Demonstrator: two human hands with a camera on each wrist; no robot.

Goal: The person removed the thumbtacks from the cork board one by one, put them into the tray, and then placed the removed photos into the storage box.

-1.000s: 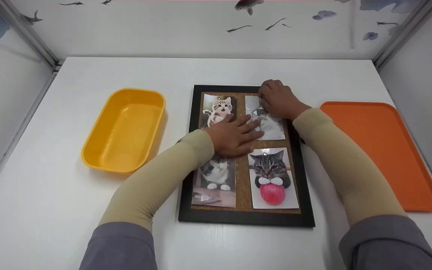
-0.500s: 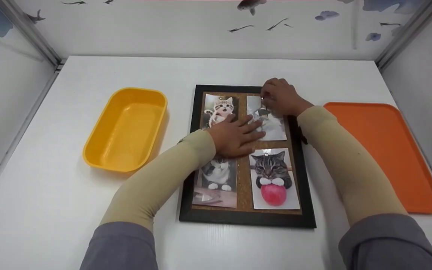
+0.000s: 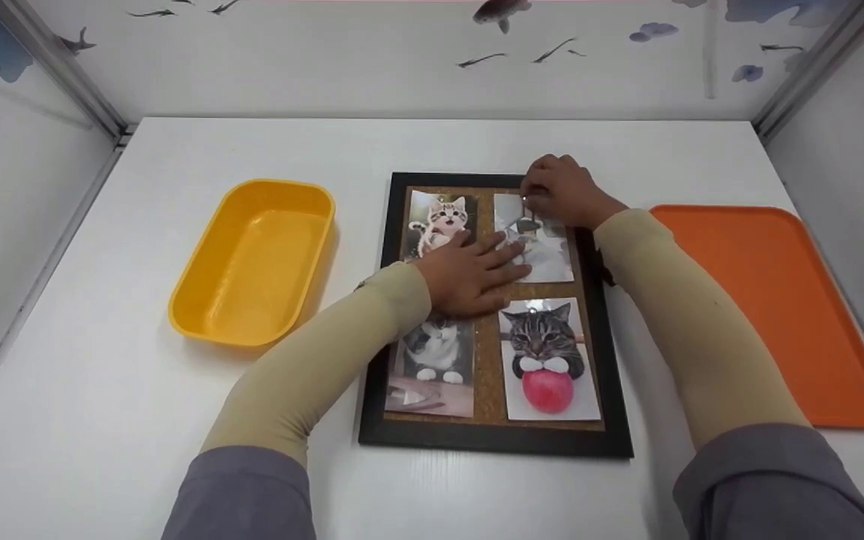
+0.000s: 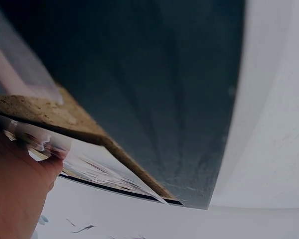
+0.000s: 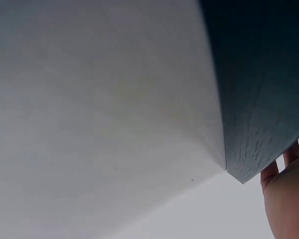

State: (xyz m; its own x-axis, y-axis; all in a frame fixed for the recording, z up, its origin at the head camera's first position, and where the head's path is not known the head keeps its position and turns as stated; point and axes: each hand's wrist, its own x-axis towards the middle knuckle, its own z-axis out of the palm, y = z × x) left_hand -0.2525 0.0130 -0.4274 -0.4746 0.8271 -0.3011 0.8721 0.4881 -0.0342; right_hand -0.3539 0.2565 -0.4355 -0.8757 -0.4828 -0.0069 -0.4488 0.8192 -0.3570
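A black-framed corkboard (image 3: pixel 492 439) lies on the table with several cat photos on it. My left hand (image 3: pixel 466 276) rests flat across its middle, fingers spread, their tips on the upper right photo (image 3: pixel 548 259). At the top edge of that photo, my right hand (image 3: pixel 563 191) has its fingers curled and pinches what looks like a small clear push pin, mostly hidden by the fingertips. Similar shiny pins show at the tops of the upper left photo (image 3: pixel 447 217) and the lower right photo (image 3: pixel 548 360). My left hand partly covers the lower left photo (image 3: pixel 432 375).
To the left stands a yellow tub (image 3: pixel 259 255) with nothing visible inside. An orange tray (image 3: pixel 784 300) lies on the right, partly under my right forearm. White panels with fish and leaf prints enclose the white table (image 3: pixel 72 360) at the back and sides.
My right hand has shifted very slightly at the top of the upper right photo, and a bright spot now shows by its fingertips. The left hand stays in place.
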